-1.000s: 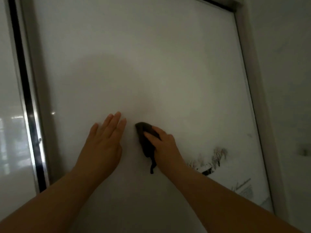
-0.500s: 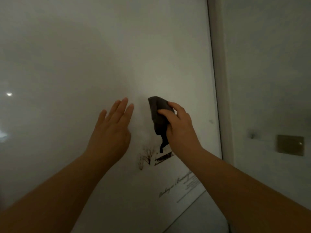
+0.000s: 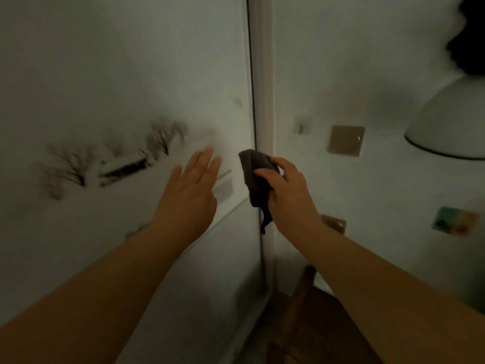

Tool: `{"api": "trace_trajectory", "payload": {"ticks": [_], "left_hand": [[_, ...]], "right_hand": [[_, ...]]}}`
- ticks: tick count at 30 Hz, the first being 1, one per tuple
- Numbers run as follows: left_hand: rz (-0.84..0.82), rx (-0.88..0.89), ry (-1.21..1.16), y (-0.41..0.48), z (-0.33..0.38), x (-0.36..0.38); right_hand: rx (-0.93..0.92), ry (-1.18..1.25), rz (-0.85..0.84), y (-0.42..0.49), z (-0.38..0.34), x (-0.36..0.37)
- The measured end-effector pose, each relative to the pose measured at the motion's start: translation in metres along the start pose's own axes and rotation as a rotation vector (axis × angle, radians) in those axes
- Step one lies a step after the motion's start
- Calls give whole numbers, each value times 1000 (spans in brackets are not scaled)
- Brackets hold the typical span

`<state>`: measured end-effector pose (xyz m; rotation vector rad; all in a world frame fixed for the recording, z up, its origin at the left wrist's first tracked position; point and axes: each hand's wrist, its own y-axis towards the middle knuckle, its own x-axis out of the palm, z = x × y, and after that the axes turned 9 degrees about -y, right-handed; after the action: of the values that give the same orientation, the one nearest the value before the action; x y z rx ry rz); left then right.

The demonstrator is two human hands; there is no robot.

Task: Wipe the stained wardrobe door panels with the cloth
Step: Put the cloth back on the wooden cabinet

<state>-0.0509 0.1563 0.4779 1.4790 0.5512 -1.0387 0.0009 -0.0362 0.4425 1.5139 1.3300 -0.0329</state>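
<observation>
A dark grey cloth (image 3: 256, 177) sits bunched at the right edge of the white wardrobe door panel (image 3: 126, 74), right where the panel meets its pale vertical frame (image 3: 263, 101). My right hand (image 3: 286, 190) is closed around the cloth, fingers curled over the front of it, with a loose tail of fabric hanging below the fist. I cannot tell whether the cloth is actually pressed to the surface or held just off it.

My left hand (image 3: 190, 190) holds nothing; it is open, fingers together and pointing up, palm toward the panel just left of the cloth. Whether it touches the door is unclear.

Further left on the panel is a printed winter scene (image 3: 112, 158) of bare trees and a low building (blurred here by camera motion), with a small block of printed text (image 3: 224, 189) beside the left hand's fingers.

Beyond the frame is a wall with a beige switch plate (image 3: 346, 140), a small hook (image 3: 301, 124) and a colourful sticker (image 3: 455, 222). A white domed lamp shade (image 3: 451, 124) stands at the far right.

I judge the main risks to be these: the cloth sliding off the panel edge onto the frame and missing stains near the border, and the dim light hiding marks so that patches go unwiped. The bare left palm could also leave fresh smudges.
</observation>
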Motion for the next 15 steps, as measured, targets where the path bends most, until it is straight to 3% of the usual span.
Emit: {"api": "trace_trajectory", "payload": {"ticks": [7, 15], "left_hand": [[-263, -49, -115, -31, 33, 138], [-436, -52, -233, -69, 53, 257]], "right_hand": [[150, -180, -189, -84, 125, 45], [264, -241, -373, -166, 200, 92]]}}
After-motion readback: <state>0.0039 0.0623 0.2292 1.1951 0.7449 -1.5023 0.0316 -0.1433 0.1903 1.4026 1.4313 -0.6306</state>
